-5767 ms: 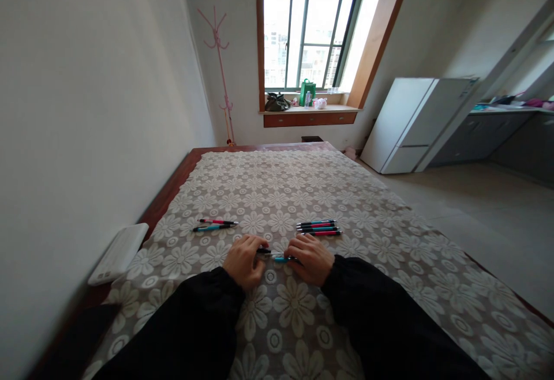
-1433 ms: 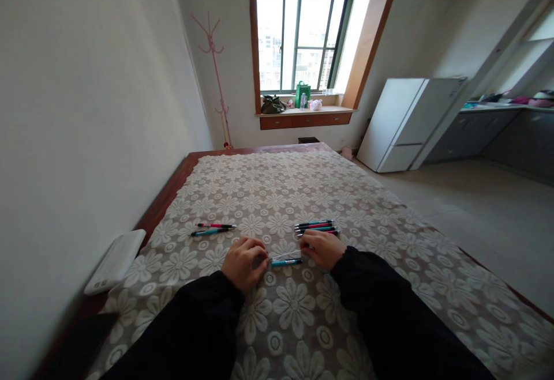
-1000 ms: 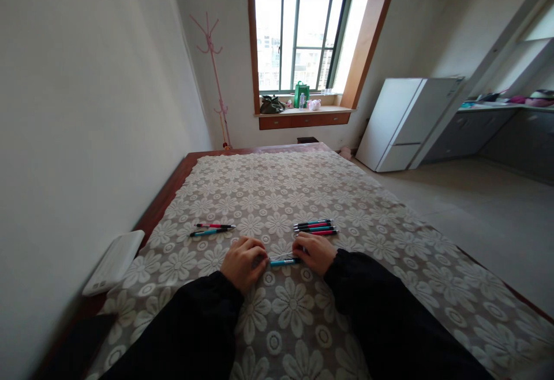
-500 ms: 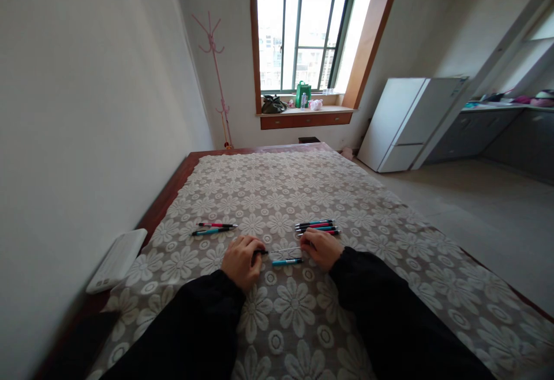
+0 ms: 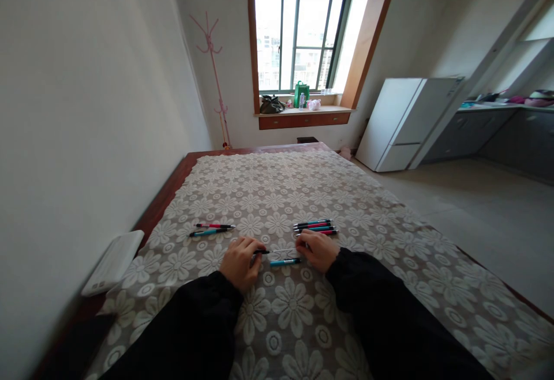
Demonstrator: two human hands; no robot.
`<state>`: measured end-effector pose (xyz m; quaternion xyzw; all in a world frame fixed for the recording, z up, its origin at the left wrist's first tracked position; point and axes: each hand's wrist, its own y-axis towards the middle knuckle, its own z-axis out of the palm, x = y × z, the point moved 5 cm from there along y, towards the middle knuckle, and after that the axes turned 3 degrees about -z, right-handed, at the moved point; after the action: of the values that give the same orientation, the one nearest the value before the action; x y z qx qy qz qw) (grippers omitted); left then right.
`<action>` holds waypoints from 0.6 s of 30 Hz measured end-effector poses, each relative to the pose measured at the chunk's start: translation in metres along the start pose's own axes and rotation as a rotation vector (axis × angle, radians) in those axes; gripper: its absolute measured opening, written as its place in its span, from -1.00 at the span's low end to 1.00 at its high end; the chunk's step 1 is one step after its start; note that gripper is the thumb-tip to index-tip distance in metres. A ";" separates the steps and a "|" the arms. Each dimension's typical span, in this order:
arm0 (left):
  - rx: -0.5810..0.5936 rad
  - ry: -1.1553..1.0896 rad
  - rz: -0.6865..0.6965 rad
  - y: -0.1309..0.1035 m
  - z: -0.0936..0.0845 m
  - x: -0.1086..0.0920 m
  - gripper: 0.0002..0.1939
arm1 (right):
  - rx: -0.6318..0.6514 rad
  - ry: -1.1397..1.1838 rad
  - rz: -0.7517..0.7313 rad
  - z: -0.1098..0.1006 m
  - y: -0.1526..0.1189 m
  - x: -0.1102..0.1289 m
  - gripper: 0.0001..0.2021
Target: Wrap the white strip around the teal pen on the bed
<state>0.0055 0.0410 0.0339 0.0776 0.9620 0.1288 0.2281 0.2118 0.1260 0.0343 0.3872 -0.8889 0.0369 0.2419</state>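
Barrel of turquoise plastic [image 5: 285,262]: showed whole, earlier partly behind bare right hand [image 5: 318,250]; lay at six o'clock from thin clear rod [image 5: 284,249]. Pinched black pen grip [image 5: 261,251] with bare left hand [image 5: 239,263]; couldn't tell right's hold.

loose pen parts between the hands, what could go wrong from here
The thin pale rod spans the gap between the left hand and right hand, so it might bend if pushed sideways.
The blue barrel lies loose on the tablecloth just below that rod; a knock could roll it.
The right hand is close to the row of pens and might nudge them out of line.
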 end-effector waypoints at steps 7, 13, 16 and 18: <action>0.030 -0.032 0.102 -0.001 0.002 -0.004 -0.80 | -0.069 0.052 -0.061 0.002 -0.001 0.013 -0.93; 0.023 -0.084 0.167 -0.001 0.004 -0.004 -0.79 | -0.129 0.125 -0.126 0.005 -0.003 0.018 -0.93; 0.026 -0.095 0.181 -0.002 0.004 -0.005 -0.78 | -0.156 0.152 -0.141 0.005 -0.004 0.021 -0.91; 0.015 -0.097 0.198 -0.003 0.003 -0.005 -0.77 | -0.165 0.154 -0.139 0.006 -0.004 0.022 -0.91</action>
<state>0.0112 0.0378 0.0324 0.1799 0.9384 0.1395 0.2600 0.1992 0.1073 0.0388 0.4228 -0.8388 -0.0237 0.3422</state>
